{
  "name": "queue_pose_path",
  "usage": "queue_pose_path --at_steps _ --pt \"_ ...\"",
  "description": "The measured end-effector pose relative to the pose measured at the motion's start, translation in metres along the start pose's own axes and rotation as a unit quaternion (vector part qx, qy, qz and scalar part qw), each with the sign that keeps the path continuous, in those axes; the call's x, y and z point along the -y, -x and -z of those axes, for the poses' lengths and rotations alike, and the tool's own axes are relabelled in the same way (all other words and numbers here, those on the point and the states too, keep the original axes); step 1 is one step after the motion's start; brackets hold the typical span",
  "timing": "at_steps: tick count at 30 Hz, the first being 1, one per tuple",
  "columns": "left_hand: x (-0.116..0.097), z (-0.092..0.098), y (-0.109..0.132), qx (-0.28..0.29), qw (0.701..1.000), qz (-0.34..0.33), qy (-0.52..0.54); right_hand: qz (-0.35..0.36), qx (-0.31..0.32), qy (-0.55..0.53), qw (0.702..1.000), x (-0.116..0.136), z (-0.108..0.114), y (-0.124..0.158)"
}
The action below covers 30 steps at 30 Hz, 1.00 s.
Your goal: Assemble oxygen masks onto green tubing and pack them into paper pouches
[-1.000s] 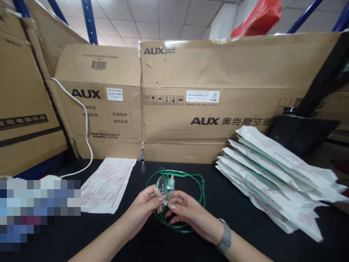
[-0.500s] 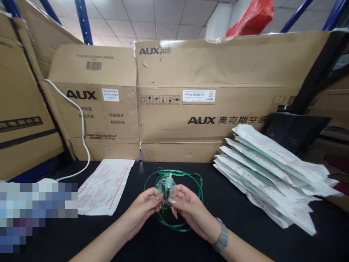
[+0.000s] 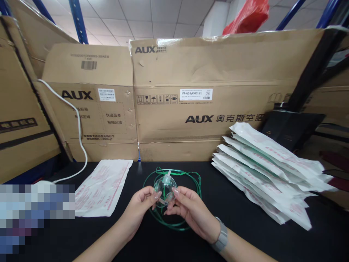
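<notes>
The left hand (image 3: 137,207) and right hand (image 3: 189,211) hold a clear plastic oxygen mask (image 3: 164,189) between them — fingers (image 3: 174,190) curled, gripping its edges — above a black tabletop (image 3: 245,229), thin green tubing (image 3: 174,226) looped around it.

The oxygen mask (image 3: 164,188) is showing clear and its tubing (image 3: 200,185) green against the black desk (image 3: 231,225); the pouches (image 3: 261,163) are showing white with pink print, the cartons (image 3: 191,69) tan with black lettering, the plastic bag (image 3: 247,18) red, the rack uprights (image 3: 75,18) blue.
</notes>
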State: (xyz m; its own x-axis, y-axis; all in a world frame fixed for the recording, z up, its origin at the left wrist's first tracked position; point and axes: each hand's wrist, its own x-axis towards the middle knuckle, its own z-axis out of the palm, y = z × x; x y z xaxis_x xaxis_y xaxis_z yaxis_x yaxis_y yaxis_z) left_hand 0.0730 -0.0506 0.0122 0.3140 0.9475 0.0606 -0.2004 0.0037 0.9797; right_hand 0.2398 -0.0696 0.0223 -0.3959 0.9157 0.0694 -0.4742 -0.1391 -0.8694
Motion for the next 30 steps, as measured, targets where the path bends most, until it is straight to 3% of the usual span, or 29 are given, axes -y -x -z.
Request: queue_pose_path --at_steps 7,19,30 --pt "0.0018 -0.0006 0.0007 -0.021 0.999 -0.013 -0.024 -0.024 0.018 0.021 0.999 -0.0044 -0.0069 0.0002" --pt "0.0027 -0.0030 -0.0017 0.016 0.999 -0.003 -0.029 0.065 -0.045 0.149 0.986 -0.0088 -0.0017 -0.0039" --pt "-0.0008 -0.0051 0.0020 0.030 0.999 0.013 -0.018 0.060 -0.037 0.194 0.978 -0.0005 -0.0014 0.0003"
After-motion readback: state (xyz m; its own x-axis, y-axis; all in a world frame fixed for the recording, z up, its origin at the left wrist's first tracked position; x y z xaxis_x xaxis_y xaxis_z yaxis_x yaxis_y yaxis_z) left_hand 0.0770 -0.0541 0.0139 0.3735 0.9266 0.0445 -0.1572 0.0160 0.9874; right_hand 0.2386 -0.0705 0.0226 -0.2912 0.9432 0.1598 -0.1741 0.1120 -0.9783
